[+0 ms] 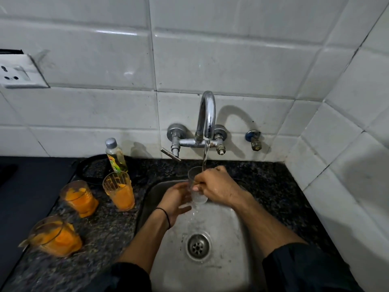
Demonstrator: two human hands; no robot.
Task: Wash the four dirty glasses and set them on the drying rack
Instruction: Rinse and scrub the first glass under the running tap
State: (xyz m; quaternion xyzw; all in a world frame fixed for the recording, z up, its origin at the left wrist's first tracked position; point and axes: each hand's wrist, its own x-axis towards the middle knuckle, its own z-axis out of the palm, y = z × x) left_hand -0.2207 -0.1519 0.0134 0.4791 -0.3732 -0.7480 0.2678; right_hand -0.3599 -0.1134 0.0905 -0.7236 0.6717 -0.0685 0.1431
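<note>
Forearms [263, 224] over sink [221, 270]; right hand [216, 186] grips glass [194, 175] under running tap [207, 114], left hand [174, 201] curled round its base. Three orange glasses [119, 192] [79, 197] [55, 237] on counter [105, 228], left.

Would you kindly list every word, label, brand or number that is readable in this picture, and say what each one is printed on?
No text here can be read.
Bottle label: red, yellow and green print, too blurred to read.
Wall socket: no marking can be made out.
Tap: no brand or lettering visible.
</note>
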